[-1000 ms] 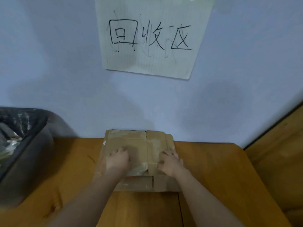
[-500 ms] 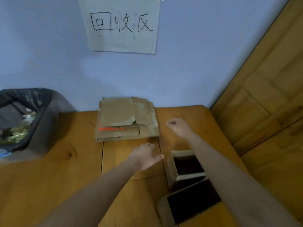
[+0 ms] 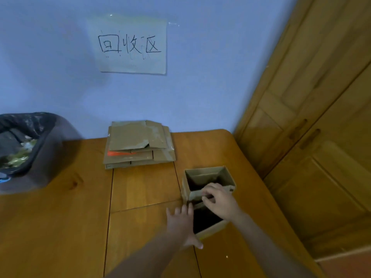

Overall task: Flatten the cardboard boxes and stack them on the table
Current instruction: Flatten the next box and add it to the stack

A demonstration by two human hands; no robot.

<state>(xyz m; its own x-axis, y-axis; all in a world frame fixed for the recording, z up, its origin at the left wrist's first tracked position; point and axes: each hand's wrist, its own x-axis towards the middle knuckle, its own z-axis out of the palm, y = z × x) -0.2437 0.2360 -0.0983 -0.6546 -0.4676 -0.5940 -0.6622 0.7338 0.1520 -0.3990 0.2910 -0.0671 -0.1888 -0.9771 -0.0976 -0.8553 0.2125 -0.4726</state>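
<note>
Overhead, wall sign (image 3: 132, 45) reading "回收区"

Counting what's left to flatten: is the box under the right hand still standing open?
Yes, open box stands unflattened: walls upright, dark inside visible. Right hand grips its near wall.

Bare bench (image 3: 60, 227) is left open along the near-left side. The far edge is blocked by the flattened stack (image 3: 138, 145), the right edge by two open boxes (image 3: 208, 177), the far-left corner by a bin (image 3: 46, 157).
</note>
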